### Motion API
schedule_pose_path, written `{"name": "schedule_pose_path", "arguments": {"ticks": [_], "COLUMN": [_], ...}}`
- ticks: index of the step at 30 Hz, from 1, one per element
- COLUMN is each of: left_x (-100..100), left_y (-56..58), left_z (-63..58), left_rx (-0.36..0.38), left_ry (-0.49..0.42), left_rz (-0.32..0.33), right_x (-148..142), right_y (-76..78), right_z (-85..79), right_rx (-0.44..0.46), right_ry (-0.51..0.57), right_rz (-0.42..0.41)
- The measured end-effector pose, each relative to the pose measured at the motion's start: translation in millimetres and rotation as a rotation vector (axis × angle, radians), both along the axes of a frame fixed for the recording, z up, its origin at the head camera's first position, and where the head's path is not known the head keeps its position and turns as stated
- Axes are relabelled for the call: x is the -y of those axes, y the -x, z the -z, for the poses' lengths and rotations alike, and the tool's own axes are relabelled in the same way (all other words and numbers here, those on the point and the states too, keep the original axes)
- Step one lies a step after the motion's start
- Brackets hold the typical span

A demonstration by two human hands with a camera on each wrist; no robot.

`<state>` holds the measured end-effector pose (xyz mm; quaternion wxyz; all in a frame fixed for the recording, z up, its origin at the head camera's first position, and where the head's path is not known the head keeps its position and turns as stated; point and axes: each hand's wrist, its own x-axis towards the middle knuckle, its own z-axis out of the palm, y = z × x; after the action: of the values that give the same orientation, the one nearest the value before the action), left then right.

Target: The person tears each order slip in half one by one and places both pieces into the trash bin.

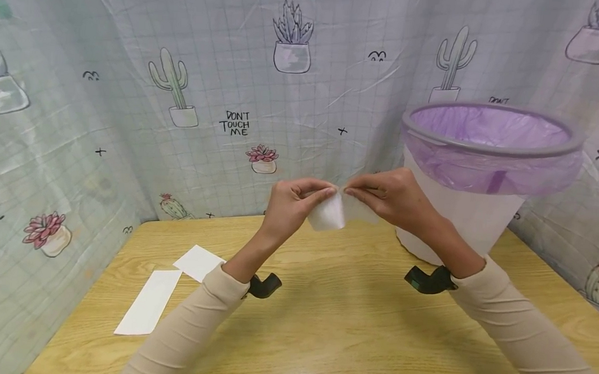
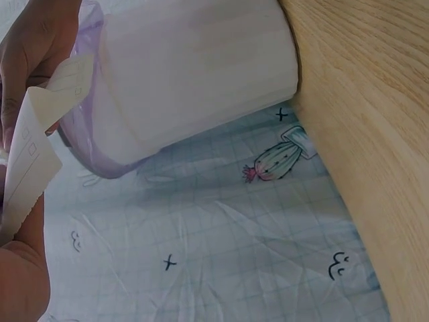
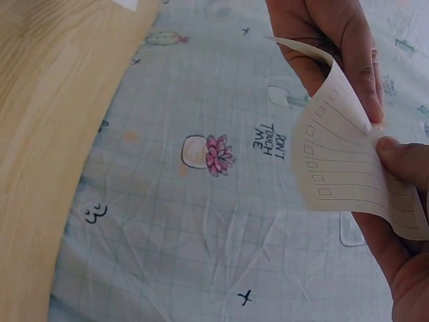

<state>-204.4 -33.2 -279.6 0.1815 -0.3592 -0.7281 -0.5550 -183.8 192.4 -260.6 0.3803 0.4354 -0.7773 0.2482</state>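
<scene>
A slip of white paper [image 1: 327, 214], printed with ruled lines and small checkboxes, hangs in the air above the table. My left hand [image 1: 293, 203] pinches its upper edge between thumb and fingers. Close beside it, the right hand [image 1: 390, 194] pinches the same edge, fingertips almost touching the left ones. In the right wrist view the slip [image 3: 335, 157] curves between both hands, its printed side showing. The left wrist view has the paper [image 2: 33, 161] folded into two flaps; whether it is torn there I cannot tell.
Two white paper pieces, one long [image 1: 150, 303] and one shorter [image 1: 198, 262], lie on the wooden table [image 1: 343, 325] at left. A white bin [image 1: 461, 212] with a purple liner [image 1: 493, 169] stands at back right. Behind hangs a cactus-print curtain [image 1: 329, 98].
</scene>
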Motion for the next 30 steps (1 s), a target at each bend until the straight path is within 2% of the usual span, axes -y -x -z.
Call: {"name": "schedule_pose_path", "arguments": {"ticks": [10,24,30], "left_x": [2.0,2.9,2.5], "left_y": [0.6,-1.1,-1.7], "left_z": [-2.3,-5.8,-6.8], "left_rx": [-0.012,-0.029,-0.010], "left_ry": [0.072,0.115,0.116], "left_rz": [0.006,0.024,0.038], "right_x": [-3.0,-4.2,-4.8], "right_y": [0.9,-4.1,-6.1], "right_z": [-0.7,-1.2,-2.1], "right_rx": [-0.017,-0.049,-0.057], "right_ry": [-0.064,-0.096,-0.091], "right_rz": [-0.003,0.033,0.030]}}
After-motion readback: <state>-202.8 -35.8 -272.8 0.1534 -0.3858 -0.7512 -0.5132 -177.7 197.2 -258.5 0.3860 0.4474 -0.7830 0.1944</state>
